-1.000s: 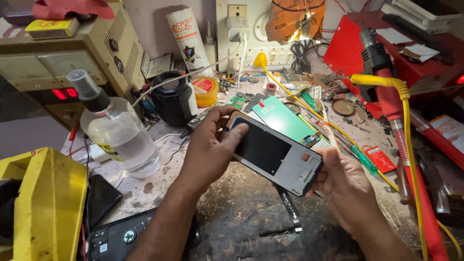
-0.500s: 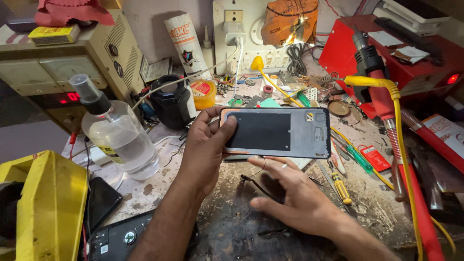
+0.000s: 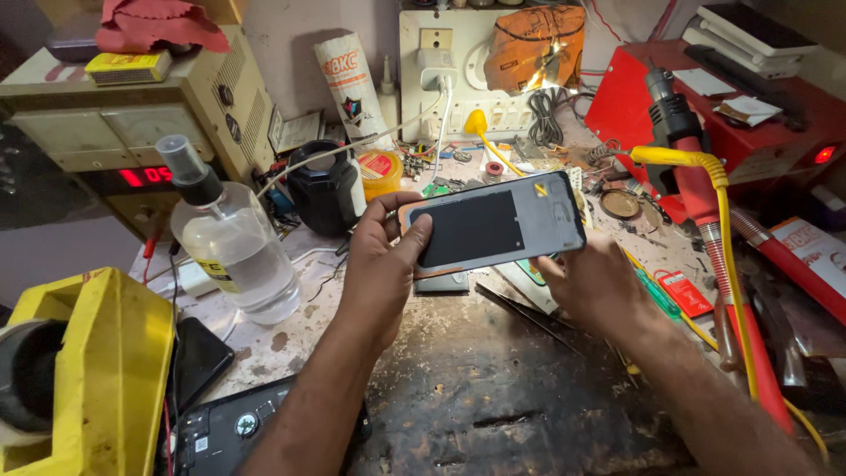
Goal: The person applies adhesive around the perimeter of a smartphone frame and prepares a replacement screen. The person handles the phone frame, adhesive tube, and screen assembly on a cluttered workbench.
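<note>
Both hands held 1 opened phone [image 3: 498,227] above the bench [image 3: 493,397]. Left hand [image 3: 381,264] gripped its left end, thumb across. Right hand [image 3: 592,284] was under the right end; grip not visible. Spray bottle [image 3: 231,238] stood nearby at left.

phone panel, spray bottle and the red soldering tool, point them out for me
phone panel [image 3: 498,227], head view, on its dark middle area
spray bottle [image 3: 236,256], head view, on the clear body
red soldering tool [image 3: 705,220], head view, on the red shaft
</note>
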